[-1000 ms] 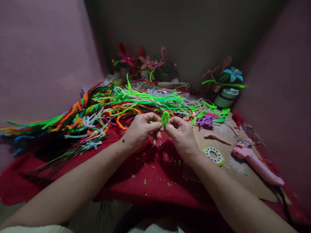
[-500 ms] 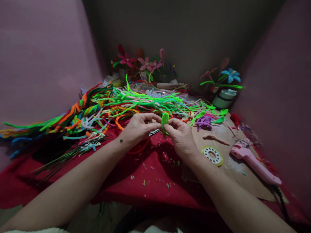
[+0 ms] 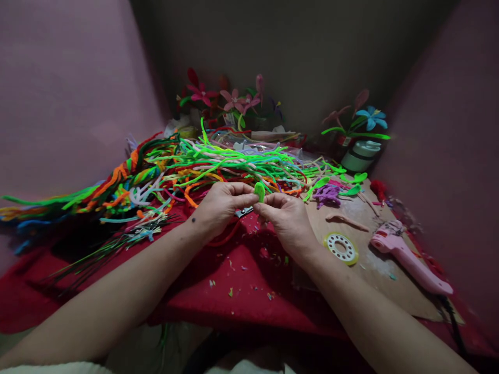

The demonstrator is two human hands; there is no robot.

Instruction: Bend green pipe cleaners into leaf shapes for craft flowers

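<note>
My left hand (image 3: 222, 206) and my right hand (image 3: 287, 219) meet over the red cloth (image 3: 241, 280), fingertips pinched together on a small green pipe-cleaner leaf (image 3: 259, 191). The leaf stands upright between the thumbs. Just below the hands a metal tool tip (image 3: 244, 211) lies on the cloth, partly hidden. Behind the hands spreads a big heap of coloured pipe cleaners (image 3: 187, 169), mostly neon green and orange.
To the right, a brown board (image 3: 374, 259) carries a pink glue gun (image 3: 409, 259), a white-and-yellow ring disc (image 3: 341, 246), purple pieces (image 3: 327, 195) and finished green leaves (image 3: 353, 189). Pipe-cleaner flowers (image 3: 230, 101) and a blue flower in a pot (image 3: 364, 148) stand at the back.
The green leaf has dropped slightly and turned between my fingers, now looking smaller. Both hands have shifted a little to the left and stayed pinched on it.
</note>
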